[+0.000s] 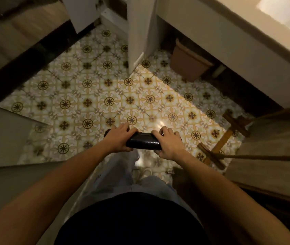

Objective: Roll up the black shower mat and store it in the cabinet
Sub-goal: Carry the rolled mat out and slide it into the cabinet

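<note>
The black shower mat (143, 142), rolled into a tight horizontal tube, is held in the air above the patterned tile floor (91, 89), in front of the person's legs. The left hand (118, 139) wraps its left end and the right hand (169, 144) its right end, fingers curled over the top. Farther off, an open white cabinet door (139, 36) stands beside a brown bin (187, 62) under the sink counter.

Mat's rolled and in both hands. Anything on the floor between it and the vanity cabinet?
Nothing visible. Both hands, left and right, grip the mat over bare tile. The bin sits under the vanity, possibly crowding that spot.
</note>
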